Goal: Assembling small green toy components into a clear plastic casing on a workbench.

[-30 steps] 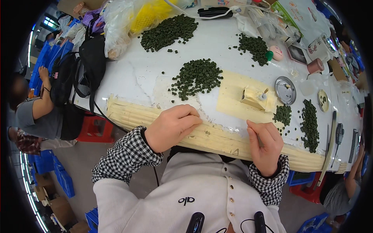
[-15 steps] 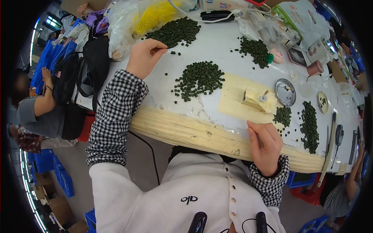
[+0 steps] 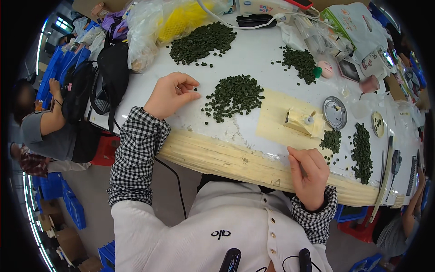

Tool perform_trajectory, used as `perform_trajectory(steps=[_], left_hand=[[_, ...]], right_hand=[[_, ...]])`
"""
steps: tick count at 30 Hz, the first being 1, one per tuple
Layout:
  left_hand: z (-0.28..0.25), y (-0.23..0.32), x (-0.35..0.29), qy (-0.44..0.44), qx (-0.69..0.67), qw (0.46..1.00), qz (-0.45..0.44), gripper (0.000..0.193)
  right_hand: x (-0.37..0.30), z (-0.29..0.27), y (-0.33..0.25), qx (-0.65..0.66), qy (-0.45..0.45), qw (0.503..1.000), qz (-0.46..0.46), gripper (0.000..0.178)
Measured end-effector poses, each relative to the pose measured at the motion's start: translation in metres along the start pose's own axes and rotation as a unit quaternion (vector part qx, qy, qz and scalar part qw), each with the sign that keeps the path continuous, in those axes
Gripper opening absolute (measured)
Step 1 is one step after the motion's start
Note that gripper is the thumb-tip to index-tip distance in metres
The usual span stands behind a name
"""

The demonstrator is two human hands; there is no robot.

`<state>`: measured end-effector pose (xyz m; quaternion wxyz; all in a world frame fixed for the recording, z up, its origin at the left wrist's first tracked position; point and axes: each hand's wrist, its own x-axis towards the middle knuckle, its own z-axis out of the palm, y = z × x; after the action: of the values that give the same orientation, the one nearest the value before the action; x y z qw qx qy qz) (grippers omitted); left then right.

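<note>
The work surface is a white table (image 3: 253, 54) with a padded, yellowish front edge; it extends beyond and between the hands. A black bag (image 3: 111, 77) is located left of the left hand. A clear plastic bag (image 3: 141, 38) with yellow contents lies beyond that hand. Just short of the plastic bag's right side is the far pile (image 3: 204, 43) of small dark green pieces. A pale yellow sheet (image 3: 274, 102) lies beyond the right hand, to its left. The central pile (image 3: 235, 95) lies just right of the left hand. The left hand (image 3: 168, 96) has thumb and index fingertips parted, with the other fingers curled. The right hand (image 3: 309, 174) is at the front edge, fingers bent and thumb near the index fingertip; whether it pinches anything cannot be told. The narrow pile (image 3: 362, 154) lies right of the right hand. A yellowish block (image 3: 297, 126) with 1 upright peg (image 3: 310, 120) and a round metal dish (image 3: 332, 119) are beyond the right hand. 1 loose piece (image 3: 195, 89) is positioned between the left thumb and index fingertips; contact cannot be confirmed.
</note>
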<state>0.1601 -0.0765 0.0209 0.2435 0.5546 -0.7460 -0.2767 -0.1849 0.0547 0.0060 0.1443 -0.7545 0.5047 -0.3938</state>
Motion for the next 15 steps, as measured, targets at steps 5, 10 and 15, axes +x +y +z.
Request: perform_trajectory(steps=[5, 10, 15], left_hand=[[0.007, -0.002, -0.004, 0.007, 0.01, 1.0, -0.013, 0.014], [0.028, 0.014, -0.015, 0.049, -0.026, 0.996, 0.072, 0.032], [0.032, 0.015, -0.026, -0.081, 0.171, 0.97, 0.15, 0.134]], right_hand=[[-0.001, 0.0, -0.001, -0.006, 0.004, 1.0, 0.003, 0.019], [-0.001, 0.004, -0.001, -0.022, 0.007, 0.999, -0.03, 0.019], [0.001, 0.012, -0.009, -0.009, -0.026, 0.997, -0.066, 0.02]])
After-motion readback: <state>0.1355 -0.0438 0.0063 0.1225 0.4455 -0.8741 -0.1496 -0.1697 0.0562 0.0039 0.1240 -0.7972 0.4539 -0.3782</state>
